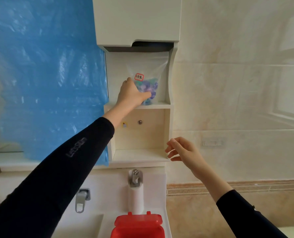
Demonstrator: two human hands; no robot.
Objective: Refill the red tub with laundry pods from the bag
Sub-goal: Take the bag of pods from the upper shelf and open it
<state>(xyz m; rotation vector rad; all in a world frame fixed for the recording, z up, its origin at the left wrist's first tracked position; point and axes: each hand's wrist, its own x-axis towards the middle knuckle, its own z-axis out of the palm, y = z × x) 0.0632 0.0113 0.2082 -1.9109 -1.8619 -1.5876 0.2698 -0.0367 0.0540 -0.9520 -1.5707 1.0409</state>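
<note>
A clear plastic bag (149, 69) with a red-edged label stands on the upper shelf (160, 105) of a white wall unit. Blue, purple and green laundry pods (150, 86) fill its lower part. My left hand (131, 94) reaches up and grips the bag's lower left side around the pods. The red tub (137, 228) sits at the bottom of the view on the sink counter, its hinged lid (138, 219) tipped back. My right hand (182, 149) hovers by the lower shelf's right edge, fingers spread, holding nothing.
A chrome tap (135, 177) stands right behind the tub, with a second chrome fitting (81, 200) to its left. Blue plastic sheeting (45, 79) covers the wall at left. The lower shelf (139, 156) holds nothing. A tiled wall fills the right side.
</note>
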